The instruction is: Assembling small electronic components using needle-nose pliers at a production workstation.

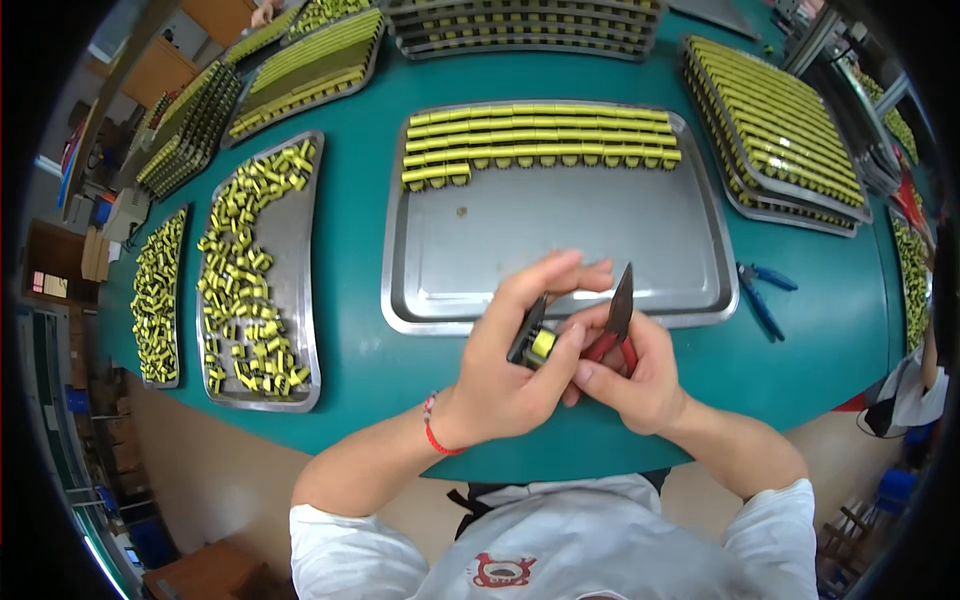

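Observation:
Above the near edge of a metal tray (550,250), my hands are close together. My left hand (495,375) is closed on a small yellow-and-black component (543,345), pinched near the thumb. A dark pointed piece (528,328) also shows in that hand; its kind is unclear. Pliers (621,308) with red handles and dark pointed jaws are gripped by my right hand (648,380), tips upward. The right fingers meet the left thumb. Rows of yellow components (540,135) line the tray's far side, with a shorter row at the left.
Blue-handled cutters (765,295) lie right of the tray. At the left, two trays hold loose components (240,250) (160,300). Stacked trays of lined-up components (775,125) stand at the far right, with more stacks (525,30) at the back. The green table's edge (500,470) curves before me.

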Motion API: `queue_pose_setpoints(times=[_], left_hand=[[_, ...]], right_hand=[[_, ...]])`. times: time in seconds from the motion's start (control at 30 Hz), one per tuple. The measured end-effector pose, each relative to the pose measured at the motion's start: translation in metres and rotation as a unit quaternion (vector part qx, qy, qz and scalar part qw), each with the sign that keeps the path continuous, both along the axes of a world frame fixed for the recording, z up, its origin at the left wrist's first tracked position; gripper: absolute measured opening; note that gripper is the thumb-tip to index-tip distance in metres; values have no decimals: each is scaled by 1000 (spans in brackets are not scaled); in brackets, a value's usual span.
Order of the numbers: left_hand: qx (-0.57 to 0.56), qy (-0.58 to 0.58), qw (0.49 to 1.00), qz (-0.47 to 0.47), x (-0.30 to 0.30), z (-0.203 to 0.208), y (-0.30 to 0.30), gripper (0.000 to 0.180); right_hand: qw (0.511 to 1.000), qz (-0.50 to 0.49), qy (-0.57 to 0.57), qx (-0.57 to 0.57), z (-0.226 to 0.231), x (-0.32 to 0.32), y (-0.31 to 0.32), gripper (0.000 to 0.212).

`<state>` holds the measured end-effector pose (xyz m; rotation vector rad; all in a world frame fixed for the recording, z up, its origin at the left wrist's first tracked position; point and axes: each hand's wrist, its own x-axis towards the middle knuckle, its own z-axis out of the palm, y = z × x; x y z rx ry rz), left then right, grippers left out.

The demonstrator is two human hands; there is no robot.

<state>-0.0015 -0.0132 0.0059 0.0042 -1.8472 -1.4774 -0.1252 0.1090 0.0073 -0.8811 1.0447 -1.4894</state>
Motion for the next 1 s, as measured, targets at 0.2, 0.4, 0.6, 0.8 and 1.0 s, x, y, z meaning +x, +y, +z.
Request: queue_pose_setpoints(times=[0.2,0.4,0.6,0.8,1.0], left_hand=[[-7,-37,999,38,3,0,7,45],[-7,-45,997,61,4,-1,9,50],[4,-34,998,48,3,0,8,60],[-125,-129,983,29,6,13,-1,62],[-173,-171,969,41,16,16,-1,57]], right_hand=[[999,2,-36,24,-4,4,4,35],[1000,3,-26,12,-6,8,4,38],[996,13,-85,0,-12,7,-1,41],[994,-90,-44,31,-16,16,-1,40],[993,-47,-81,69,-26,21,-2,39]])
